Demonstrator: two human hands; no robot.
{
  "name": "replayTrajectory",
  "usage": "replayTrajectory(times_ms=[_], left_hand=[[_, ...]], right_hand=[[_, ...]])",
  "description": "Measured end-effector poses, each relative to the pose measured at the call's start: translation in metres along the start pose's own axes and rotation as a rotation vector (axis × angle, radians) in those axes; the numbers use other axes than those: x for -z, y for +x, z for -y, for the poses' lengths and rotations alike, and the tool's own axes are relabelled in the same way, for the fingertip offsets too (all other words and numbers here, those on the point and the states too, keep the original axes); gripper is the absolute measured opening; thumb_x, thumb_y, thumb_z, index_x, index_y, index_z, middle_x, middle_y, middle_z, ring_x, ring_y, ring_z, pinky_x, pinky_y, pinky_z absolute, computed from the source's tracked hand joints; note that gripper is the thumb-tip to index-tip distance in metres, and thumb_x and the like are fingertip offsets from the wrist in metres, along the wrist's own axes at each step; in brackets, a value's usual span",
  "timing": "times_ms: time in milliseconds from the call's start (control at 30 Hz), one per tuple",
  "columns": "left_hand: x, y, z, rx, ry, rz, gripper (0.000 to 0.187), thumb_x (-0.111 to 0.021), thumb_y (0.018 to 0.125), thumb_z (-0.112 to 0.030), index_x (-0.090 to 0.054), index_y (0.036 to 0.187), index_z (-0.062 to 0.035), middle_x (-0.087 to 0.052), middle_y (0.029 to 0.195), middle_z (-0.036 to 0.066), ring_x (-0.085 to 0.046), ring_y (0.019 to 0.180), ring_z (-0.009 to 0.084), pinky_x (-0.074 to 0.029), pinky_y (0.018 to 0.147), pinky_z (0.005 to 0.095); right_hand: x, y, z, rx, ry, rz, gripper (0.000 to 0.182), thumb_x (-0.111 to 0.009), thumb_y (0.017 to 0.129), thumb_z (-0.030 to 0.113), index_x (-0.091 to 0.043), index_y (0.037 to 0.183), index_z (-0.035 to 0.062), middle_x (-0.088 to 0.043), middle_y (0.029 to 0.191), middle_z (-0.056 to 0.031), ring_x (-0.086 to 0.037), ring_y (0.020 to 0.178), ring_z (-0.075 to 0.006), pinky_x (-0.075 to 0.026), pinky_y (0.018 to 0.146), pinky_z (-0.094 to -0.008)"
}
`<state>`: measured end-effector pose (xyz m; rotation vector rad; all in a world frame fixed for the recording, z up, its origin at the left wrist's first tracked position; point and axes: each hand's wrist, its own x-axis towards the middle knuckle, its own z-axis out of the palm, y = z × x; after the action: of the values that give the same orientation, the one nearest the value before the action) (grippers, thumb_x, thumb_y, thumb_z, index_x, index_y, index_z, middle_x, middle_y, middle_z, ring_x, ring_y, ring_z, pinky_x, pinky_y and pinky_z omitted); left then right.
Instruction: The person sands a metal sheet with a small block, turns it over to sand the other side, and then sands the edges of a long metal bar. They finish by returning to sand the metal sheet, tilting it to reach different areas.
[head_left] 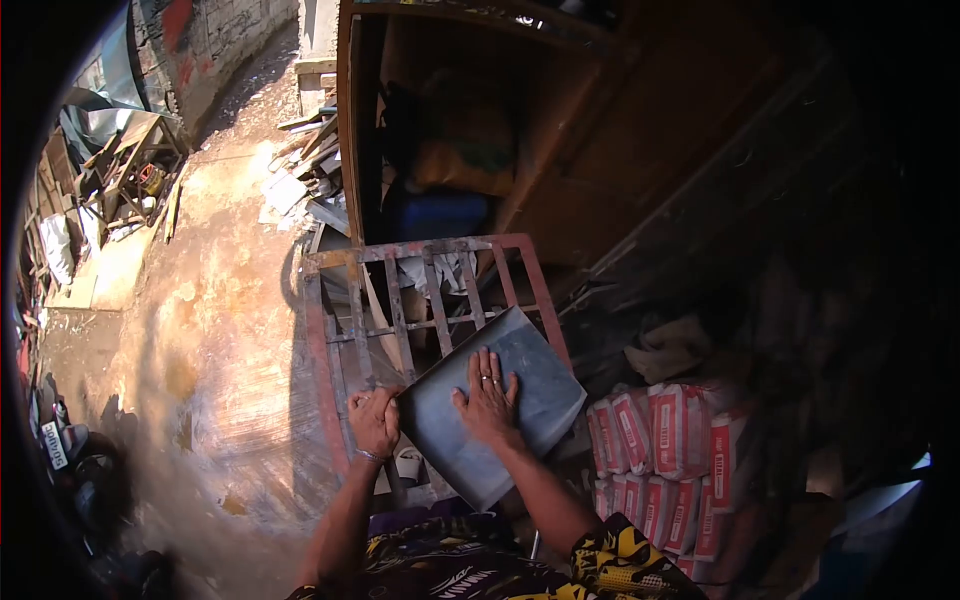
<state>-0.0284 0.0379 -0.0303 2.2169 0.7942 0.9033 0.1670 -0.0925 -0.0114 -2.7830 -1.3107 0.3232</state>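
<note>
- A grey rectangular metal sheet with a turned-up edge lies over a red-bordered, slatted metal frame.
- The left hand is curled closed at the sheet's left corner; whether it grips the edge, I cannot tell.
- The right hand is open, palm down on the sheet, fingers slightly spread.
- Stacked red-and-white packs stand right of the sheet.
- Beyond the sheet is an open brown cabinet.

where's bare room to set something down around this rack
Bare ground lies between the slatted rack and the scrap wood at upper left. Crowded: the right, with stacked red-and-white packs, and the metal sheet, where the right hand lies flat and the left hand meets its edge.
</note>
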Motion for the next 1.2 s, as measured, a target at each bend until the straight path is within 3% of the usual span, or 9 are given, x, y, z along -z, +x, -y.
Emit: replayTrajectory(times_ms=[167,267,400,633,700,867,967,1067,1200], left_hand=[[-0.003,-0.002,0.001,0.023,0.025,0.024,0.022,-0.051,0.098,-0.014,-0.07,0.109,-0.0125,-0.071,0.095,0.007,-0.066,0.088,0.0278,-0.038,0.095,0.0437],[-0.001,-0.001,-0.002,0.021,0.014,0.022,0.022,-0.051,0.099,-0.014,-0.07,0.109,-0.0124,-0.071,0.094,0.007,-0.066,0.088,0.0277,-0.039,0.094,0.0434],[-0.004,-0.003,0.002,0.004,0.025,0.0,0.024,-0.048,0.101,-0.016,-0.07,0.11,-0.0107,-0.069,0.089,0.008,-0.066,0.085,0.0269,-0.038,0.096,0.0439],[0.001,-0.003,-0.002,0.011,0.039,0.017,0.023,-0.052,0.097,-0.014,-0.071,0.11,-0.0133,-0.071,0.094,0.006,-0.067,0.086,0.0269,-0.039,0.096,0.0438],[-0.004,-0.003,0.003,-0.011,0.043,-0.005,0.023,-0.052,0.097,-0.014,-0.071,0.11,-0.0135,-0.071,0.095,0.006,-0.067,0.087,0.027,-0.039,0.096,0.0436],[0.001,-0.002,-0.002,0.013,0.022,0.024,0.022,-0.052,0.098,-0.013,-0.07,0.111,-0.0129,-0.07,0.095,0.007,-0.067,0.088,0.027,-0.038,0.096,0.0437],[-0.001,-0.001,0.001,0.003,0.026,0.017,0.022,-0.052,0.098,-0.012,-0.07,0.111,-0.0124,-0.07,0.094,0.007,-0.067,0.089,0.0268,-0.038,0.095,0.044],[-0.002,-0.005,0.0,0.009,0.03,0.024,0.022,-0.052,0.098,-0.013,-0.07,0.111,-0.0119,-0.07,0.094,0.007,-0.067,0.088,0.0266,-0.038,0.095,0.0442],[0.0,0.0,0.0,-0.008,0.017,0.011,0.022,-0.052,0.098,-0.013,-0.07,0.111,-0.0117,-0.071,0.093,0.007,-0.066,0.087,0.0265,-0.039,0.094,0.0444]], right_hand=[[0.003,0.105,-0.062,-0.179,0.038,-0.175,0.079,-0.044,0.106,0.042,-0.015,0.169,0.0042,-0.011,0.179,-0.0122,-0.008,0.165,-0.0294,-0.011,0.126,-0.0617],[-0.018,0.07,-0.036,-0.175,0.01,-0.219,0.078,-0.046,0.105,0.043,-0.021,0.169,0.0064,-0.016,0.178,-0.0106,-0.013,0.165,-0.0265,-0.015,0.125,-0.0599],[-0.007,0.016,-0.01,-0.068,0.007,-0.048,0.078,-0.047,0.104,0.043,-0.021,0.169,0.0068,-0.014,0.179,-0.0103,-0.012,0.165,-0.0263,-0.013,0.125,-0.0615],[-0.004,0.098,-0.058,-0.187,0.093,-0.184,0.077,-0.045,0.105,0.04,-0.019,0.169,0.0057,-0.012,0.179,-0.0106,-0.007,0.165,-0.0264,-0.009,0.126,-0.0619],[-0.011,0.057,-0.023,-0.151,0.093,-0.109,0.077,-0.046,0.105,0.04,-0.018,0.169,0.0063,-0.012,0.179,-0.0107,-0.007,0.165,-0.0265,-0.01,0.126,-0.0613],[-0.022,-0.042,0.014,0.34,0.0,0.027,0.082,-0.051,0.103,0.047,-0.02,0.169,0.0077,-0.017,0.177,-0.0131,-0.016,0.164,-0.0288,-0.015,0.123,-0.0652],[0.005,0.023,-0.036,0.107,0.035,-0.055,0.084,-0.05,0.104,0.056,-0.022,0.168,0.0081,-0.016,0.177,-0.012,-0.015,0.164,-0.0295,-0.013,0.124,-0.0667],[0.0,0.073,-0.056,-0.176,0.063,-0.203,0.081,-0.048,0.107,0.051,-0.021,0.168,0.005,-0.014,0.178,-0.0133,-0.01,0.165,-0.0303,-0.013,0.124,-0.0638],[-0.022,-0.005,0.016,0.215,0.072,-0.028,0.082,-0.049,0.106,0.052,-0.022,0.167,0.0045,-0.016,0.177,-0.0151,-0.012,0.164,-0.0317,-0.012,0.125,-0.0635]])
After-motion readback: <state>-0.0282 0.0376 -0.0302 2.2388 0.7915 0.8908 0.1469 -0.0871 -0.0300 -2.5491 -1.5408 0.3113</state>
